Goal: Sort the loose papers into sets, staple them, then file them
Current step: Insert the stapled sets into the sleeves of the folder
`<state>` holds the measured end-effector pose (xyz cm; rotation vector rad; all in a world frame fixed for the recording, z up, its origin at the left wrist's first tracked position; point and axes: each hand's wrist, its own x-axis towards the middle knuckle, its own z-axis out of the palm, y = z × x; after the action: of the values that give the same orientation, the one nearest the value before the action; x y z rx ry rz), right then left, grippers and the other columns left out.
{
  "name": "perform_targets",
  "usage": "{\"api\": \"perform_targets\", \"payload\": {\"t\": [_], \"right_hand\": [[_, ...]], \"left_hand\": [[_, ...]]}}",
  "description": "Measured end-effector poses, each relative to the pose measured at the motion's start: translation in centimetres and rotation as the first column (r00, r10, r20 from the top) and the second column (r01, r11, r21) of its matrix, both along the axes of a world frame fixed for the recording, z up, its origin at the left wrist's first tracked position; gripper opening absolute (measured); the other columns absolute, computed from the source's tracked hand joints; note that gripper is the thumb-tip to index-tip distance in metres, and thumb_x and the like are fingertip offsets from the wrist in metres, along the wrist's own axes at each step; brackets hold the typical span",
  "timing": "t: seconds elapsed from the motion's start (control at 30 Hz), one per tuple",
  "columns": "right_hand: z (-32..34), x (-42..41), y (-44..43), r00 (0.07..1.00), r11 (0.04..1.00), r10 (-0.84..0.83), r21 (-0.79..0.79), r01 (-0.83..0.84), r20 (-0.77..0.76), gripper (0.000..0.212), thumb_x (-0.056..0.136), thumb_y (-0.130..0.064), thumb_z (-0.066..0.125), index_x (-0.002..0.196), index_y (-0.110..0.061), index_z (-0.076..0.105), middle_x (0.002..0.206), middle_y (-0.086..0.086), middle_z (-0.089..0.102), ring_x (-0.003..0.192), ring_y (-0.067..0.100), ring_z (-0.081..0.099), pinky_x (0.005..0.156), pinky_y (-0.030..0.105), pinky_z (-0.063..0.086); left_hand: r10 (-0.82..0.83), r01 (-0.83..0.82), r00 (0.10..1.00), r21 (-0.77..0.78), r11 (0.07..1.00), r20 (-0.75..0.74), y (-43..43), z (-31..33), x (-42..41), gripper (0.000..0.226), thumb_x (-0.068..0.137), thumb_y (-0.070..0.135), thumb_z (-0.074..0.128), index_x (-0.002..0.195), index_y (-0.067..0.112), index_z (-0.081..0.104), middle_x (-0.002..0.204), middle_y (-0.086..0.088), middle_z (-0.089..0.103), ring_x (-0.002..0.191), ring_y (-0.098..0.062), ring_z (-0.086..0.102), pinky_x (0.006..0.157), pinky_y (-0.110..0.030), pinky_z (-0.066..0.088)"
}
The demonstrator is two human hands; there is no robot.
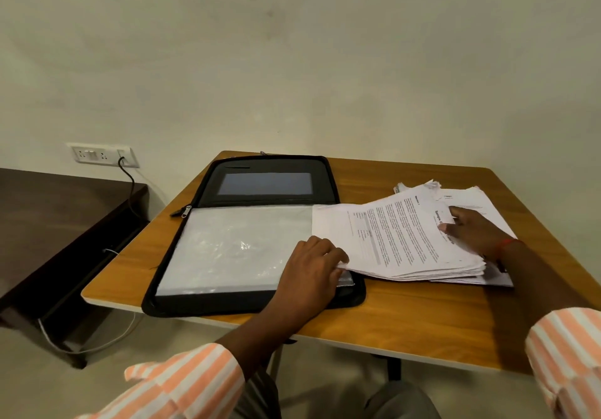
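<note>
Head view, near to far. Closest, nearer than the folder [234, 249]: striped sleeves [182, 379], one per arm. Over the folder's near right corner: left hand [312, 265], fingers curled, pinching the corner of the top sheets of the papers [400, 239]. Right of the folder and overlapping its right edge: those papers, a thick ragged stack on the table [422, 308]. Further right of the folder: right hand [471, 230], fingers bent round the same top sheets, gripping them. Folder itself unzipped, lying open, clear pockets uppermost. Likely trouble: taking too many or too few sheets, given the uneven edges; dragging the lower stack away from the folder, toward the table edge; creasing the pinched corner. No stapler in sight. Count: two hands, one folder, one stack, one table under them, one dark side table [65, 210] left of the folder, one wall socket [102, 155] beyond it.
</note>
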<state>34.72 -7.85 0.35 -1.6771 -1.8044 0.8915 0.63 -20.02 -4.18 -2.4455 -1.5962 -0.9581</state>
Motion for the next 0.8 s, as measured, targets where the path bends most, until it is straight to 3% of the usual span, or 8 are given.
{"api": "perform_targets", "payload": {"t": [0.2, 0.3, 0.4, 0.47, 0.53, 0.6, 0.67, 0.8], "right_hand": [[-0.2, -1.0, 0.8, 0.992, 0.991, -0.128, 0.05, 0.128, 0.0, 0.037, 0.1, -0.016, 0.06, 0.135, -0.008, 0.052, 0.122, 0.003, 0.059, 0.108, 0.022, 0.056, 0.09, 0.035, 0.042], [-0.3, -1.2, 1.0, 0.996, 0.996, -0.081, -0.03, 0.082, 0.042, 0.033, 0.1, -0.014, 0.06, 0.132, -0.008, 0.055, 0.126, 0.007, 0.063, 0.106, 0.024, 0.06, 0.09, 0.036, 0.045], [-0.4, -1.9, 1.0, 0.992, 0.996, -0.026, -0.086, 0.037, 0.121, 0.039, 0.097, -0.017, 0.064, 0.134, -0.009, 0.054, 0.136, 0.01, 0.062, 0.115, 0.026, 0.059, 0.101, 0.044, 0.046], [-0.3, -2.9, 1.2, 0.934, 0.991, -0.128, 0.073, 0.11, 0.334, 0.057, 0.091, -0.024, 0.073, 0.14, -0.009, 0.048, 0.141, 0.017, 0.054, 0.124, 0.033, 0.052, 0.103, 0.045, 0.042], [0.2, -5.2, 0.9, 0.856, 0.945, -0.203, 0.325, 0.044, 0.476, 0.061, 0.088, -0.026, 0.075, 0.141, -0.013, 0.049, 0.144, 0.016, 0.048, 0.134, 0.035, 0.043, 0.11, 0.046, 0.037], [0.3, -8.3, 0.6, 0.86, 0.9, -0.014, 0.381, -0.211, 0.509, 0.039, 0.095, -0.023, 0.066, 0.133, -0.018, 0.06, 0.144, 0.008, 0.052, 0.136, 0.03, 0.044, 0.115, 0.043, 0.032], [-0.5, -11.5, 0.5, 0.82, 0.88, 0.238, 0.242, -0.41, 0.521, 0.031, 0.103, -0.024, 0.054, 0.132, -0.021, 0.064, 0.148, 0.001, 0.052, 0.14, 0.023, 0.042, 0.118, 0.037, 0.026], [-1.7, -16.3, 1.4, 0.77, 0.859, 0.421, 0.062, -0.508, 0.48, 0.041, 0.109, -0.031, 0.039, 0.149, -0.027, 0.047, 0.159, -0.004, 0.038, 0.148, 0.018, 0.031, 0.119, 0.029, 0.014]], "left_hand": [[-0.013, 0.013, 1.0, 0.008, 1.0, -0.009, -0.2, 0.1, 0.1, 0.011, 0.092, 0.025, 0.073, 0.102, 0.024, 0.07, 0.102, 0.004, 0.068, 0.091, -0.012, 0.057, 0.078, -0.024, 0.045], [-0.017, 0.017, 1.0, 0.005, 1.0, -0.014, -0.2, 0.0, 0.0, 0.008, 0.093, 0.026, 0.071, 0.1, 0.024, 0.068, 0.1, 0.004, 0.067, 0.089, -0.011, 0.055, 0.077, -0.021, 0.04], [-0.027, 0.027, 0.999, 0.002, 1.0, -0.032, -0.1, -0.1, 0.1, 0.008, 0.093, 0.026, 0.071, 0.099, 0.024, 0.066, 0.099, 0.005, 0.066, 0.087, -0.011, 0.054, 0.076, -0.02, 0.038], [-0.033, 0.033, 0.998, -0.002, 0.999, -0.047, -0.1, -0.2, 0.1, 0.006, 0.094, 0.026, 0.07, 0.099, 0.024, 0.066, 0.098, 0.005, 0.065, 0.086, -0.011, 0.054, 0.076, -0.02, 0.037], [-0.042, 0.042, 0.997, 0.007, 0.999, -0.061, 0.0, -0.2, 0.1, 0.006, 0.093, 0.024, 0.07, 0.097, 0.023, 0.066, 0.096, 0.004, 0.065, 0.083, -0.012, 0.053, 0.073, -0.022, 0.04], [-0.051, 0.052, 0.997, 0.017, 0.998, -0.066, 0.0, -0.3, 0.2, 0.006, 0.092, 0.022, 0.071, 0.095, 0.022, 0.066, 0.094, 0.003, 0.065, 0.08, -0.013, 0.053, 0.071, -0.025, 0.045], [-0.056, 0.058, 0.996, 0.027, 0.998, -0.068, 0.0, -0.2, 0.2, 0.005, 0.093, 0.023, 0.07, 0.096, 0.021, 0.066, 0.094, 0.002, 0.065, 0.08, -0.014, 0.053, 0.071, -0.027, 0.046], [-0.089, 0.091, 0.995, 0.041, 0.995, -0.047, -0.1, -0.3, 0.1, 0.009, 0.092, 0.018, 0.072, 0.097, 0.018, 0.065, 0.094, -0.002, 0.064, 0.08, -0.017, 0.053, 0.069, -0.029, 0.046]]}}
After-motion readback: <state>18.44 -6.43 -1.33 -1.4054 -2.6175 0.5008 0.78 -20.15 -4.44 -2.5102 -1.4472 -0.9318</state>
